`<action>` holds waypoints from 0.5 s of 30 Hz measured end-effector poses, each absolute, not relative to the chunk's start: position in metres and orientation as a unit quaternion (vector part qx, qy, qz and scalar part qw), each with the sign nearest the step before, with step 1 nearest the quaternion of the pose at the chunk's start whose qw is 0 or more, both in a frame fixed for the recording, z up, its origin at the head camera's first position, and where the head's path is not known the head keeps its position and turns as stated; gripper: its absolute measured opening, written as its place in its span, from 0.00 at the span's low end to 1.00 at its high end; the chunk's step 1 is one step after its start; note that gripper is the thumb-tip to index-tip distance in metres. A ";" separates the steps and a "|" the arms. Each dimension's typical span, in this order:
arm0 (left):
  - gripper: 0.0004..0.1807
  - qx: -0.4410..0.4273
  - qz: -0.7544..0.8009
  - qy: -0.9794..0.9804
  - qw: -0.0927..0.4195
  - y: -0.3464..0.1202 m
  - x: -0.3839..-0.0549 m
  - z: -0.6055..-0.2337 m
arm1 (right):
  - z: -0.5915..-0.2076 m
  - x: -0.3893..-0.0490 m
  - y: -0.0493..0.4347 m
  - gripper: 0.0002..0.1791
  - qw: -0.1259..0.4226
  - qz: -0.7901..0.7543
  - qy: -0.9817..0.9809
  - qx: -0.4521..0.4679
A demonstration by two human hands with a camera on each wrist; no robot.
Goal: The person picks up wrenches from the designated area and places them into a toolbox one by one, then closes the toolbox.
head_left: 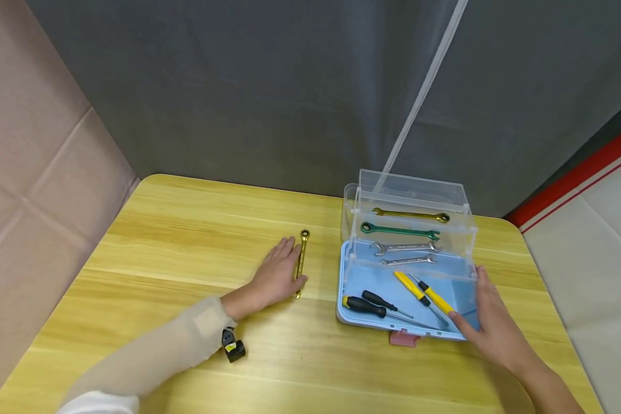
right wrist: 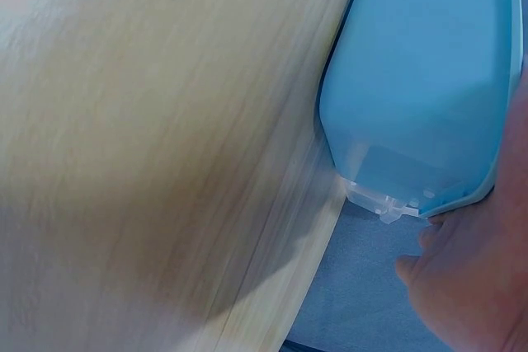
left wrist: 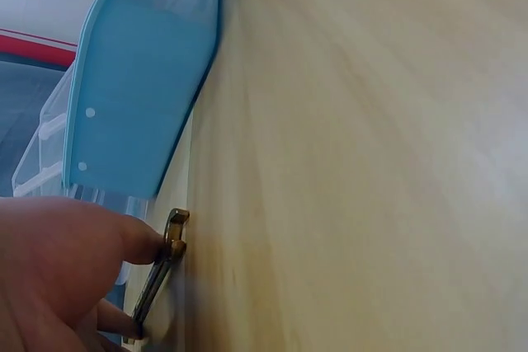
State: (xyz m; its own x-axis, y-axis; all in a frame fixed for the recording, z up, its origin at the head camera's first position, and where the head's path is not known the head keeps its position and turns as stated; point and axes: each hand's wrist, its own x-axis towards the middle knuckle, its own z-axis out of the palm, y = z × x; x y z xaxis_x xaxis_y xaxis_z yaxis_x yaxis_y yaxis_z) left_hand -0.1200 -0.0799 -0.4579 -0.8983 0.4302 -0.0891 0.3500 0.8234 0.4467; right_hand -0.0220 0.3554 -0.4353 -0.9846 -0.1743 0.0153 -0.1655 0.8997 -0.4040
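Observation:
On the table lies a gold ratchet wrench (head_left: 302, 256), its ring end pointing away. My left hand (head_left: 276, 276) rests beside it, fingers extended and thumb across its near part. In the left wrist view the thumb and a finger touch the wrench (left wrist: 161, 274). My right hand (head_left: 502, 330) holds the right side of a light blue toolbox (head_left: 343, 287), thumb over the front corner, other fingers along the outer wall. Inside lie two black-handled screwdrivers (head_left: 364, 306) and two yellow-handled tools (head_left: 410, 286). The right wrist view shows fingers (right wrist: 437, 241) at the box's rim.
The clear lid and tray (head_left: 411, 187) stand raised at the box's back. On the tray lie a gold wrench (head_left: 411, 215), a green wrench (head_left: 401, 231) and two silver wrenches (head_left: 406, 248). A pink latch (head_left: 403, 339) hangs in front. A grey curtain (head_left: 238, 98) borders the table.

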 end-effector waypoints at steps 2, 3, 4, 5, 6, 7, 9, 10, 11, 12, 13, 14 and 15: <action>0.40 0.210 0.213 0.950 0.093 -0.083 -0.120 -0.459 | -0.435 -0.022 0.355 0.59 0.011 -0.207 0.974 -0.088; 0.38 0.213 0.213 0.949 0.090 -0.084 -0.120 -0.459 | -0.436 -0.022 0.355 0.58 0.011 -0.207 0.974 -0.088; 0.37 0.215 0.214 0.949 0.087 -0.086 -0.121 -0.460 | -0.436 -0.022 0.355 0.58 0.011 -0.207 0.974 -0.088; 0.35 0.217 0.217 0.948 0.084 -0.087 -0.121 -0.460 | -0.436 -0.022 0.355 0.58 0.010 -0.207 0.974 -0.089; 0.34 0.218 0.220 0.947 0.082 -0.089 -0.122 -0.461 | -0.436 -0.022 0.355 0.58 0.009 -0.206 0.974 -0.090; 0.34 0.218 0.226 0.946 0.080 -0.090 -0.123 -0.461 | -0.435 -0.022 0.355 0.58 0.008 -0.205 0.975 -0.091; 0.33 0.221 0.238 0.943 0.075 -0.093 -0.125 -0.460 | -0.435 -0.022 0.355 0.58 0.006 -0.203 0.975 -0.092; 0.33 0.223 0.241 0.942 0.073 -0.095 -0.126 -0.460 | -0.435 -0.022 0.355 0.58 0.006 -0.203 0.975 -0.093; 0.32 0.226 0.244 0.941 0.070 -0.096 -0.128 -0.460 | -0.435 -0.022 0.355 0.58 0.005 -0.203 0.975 -0.093; 0.32 0.229 0.244 0.940 0.067 -0.097 -0.129 -0.460 | -0.435 -0.022 0.355 0.58 0.005 -0.203 0.975 -0.093; 0.31 0.233 0.244 0.939 0.063 -0.099 -0.131 -0.461 | -0.435 -0.022 0.355 0.58 0.005 -0.203 0.975 -0.092; 0.30 0.237 0.245 0.938 0.057 -0.100 -0.132 -0.461 | -0.435 -0.022 0.355 0.58 0.006 -0.202 0.975 -0.092; 0.30 0.240 0.244 0.938 0.053 -0.101 -0.133 -0.461 | -0.435 -0.022 0.356 0.58 0.006 -0.202 0.975 -0.091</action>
State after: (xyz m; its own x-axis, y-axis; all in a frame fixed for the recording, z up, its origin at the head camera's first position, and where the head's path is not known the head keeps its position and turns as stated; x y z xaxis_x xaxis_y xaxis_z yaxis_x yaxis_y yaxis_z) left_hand -0.1333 -0.1008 -0.4615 -0.8795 0.4755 0.0173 0.4236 0.7658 0.4838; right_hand -0.0222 0.3556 -0.4350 -0.9832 -0.1809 0.0244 -0.1757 0.9018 -0.3948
